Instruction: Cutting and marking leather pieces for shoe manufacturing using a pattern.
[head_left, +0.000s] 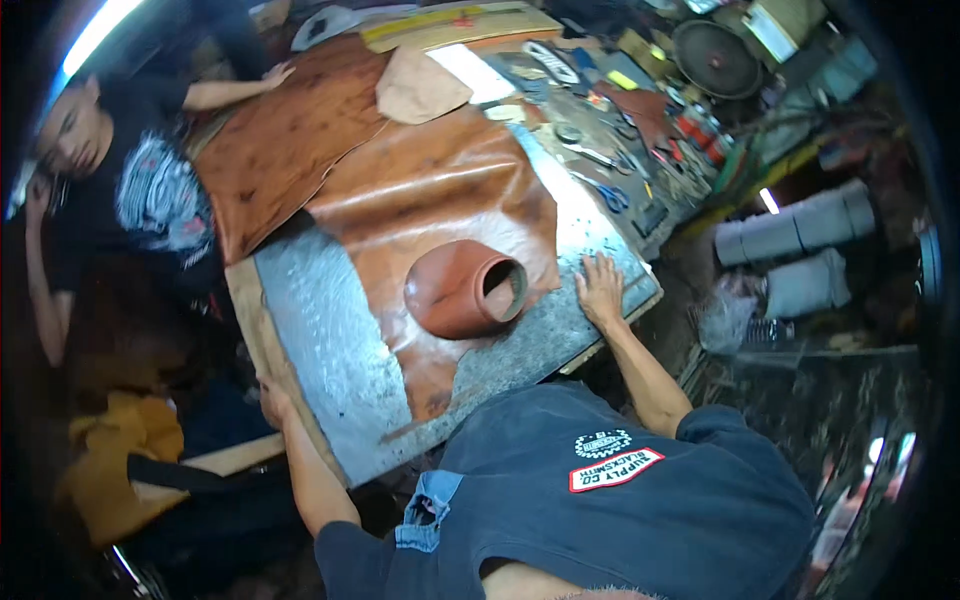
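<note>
One brown leather sheet (430,180), glossy, chestnut in tone with darker mottling, irregular in outline, lay across the middle of a worktable; its surface rose in a soft ridge toward the far side and caught broad highlights, and its near end tapered to a ragged, darker tongue. One reddish-brown vessel (440,290), smooth and round-bodied, with a short neck and thick rim, rested on the leather, apparently on its side, its dark mouth facing right. Beneath both, one grey metal sheet (320,310), scuffed and reflective, showed at left, right and near edge. One second hide (290,140), matte and blotched, overlapped the far left; one pale tan piece (425,85) lay at its upper corner. Right hand (601,292): palm down, fingers spread on the metal, just beside the leather. Left hand (275,400): at the table's wooden edge (265,330); whether its fingers curled beneath could not be told. Also present: blue-handled scissors (612,197), right of the metal; a co-worker's hand (277,75), near the second hide's far edge.
</note>
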